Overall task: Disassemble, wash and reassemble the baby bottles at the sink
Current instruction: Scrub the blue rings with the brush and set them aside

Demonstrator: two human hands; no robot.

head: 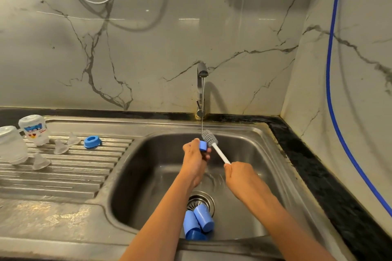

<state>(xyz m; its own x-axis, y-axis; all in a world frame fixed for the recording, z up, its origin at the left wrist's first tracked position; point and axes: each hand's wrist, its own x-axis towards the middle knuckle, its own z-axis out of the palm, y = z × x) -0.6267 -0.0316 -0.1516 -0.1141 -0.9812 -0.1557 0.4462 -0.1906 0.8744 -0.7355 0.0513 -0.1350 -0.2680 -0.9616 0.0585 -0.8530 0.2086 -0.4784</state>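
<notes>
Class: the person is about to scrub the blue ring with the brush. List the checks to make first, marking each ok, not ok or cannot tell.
1. The left hand grips the ring: ok.
2. The right hand grips the brush by its handle: ok.
3. Water from the tap falls on the brush head: ok.
4. The brush head is inside the ring: not ok; it sits beside it.
5. The drain is free: not ok; two caps lie against it.
6. Soap on the bristles: cannot tell.
</notes>
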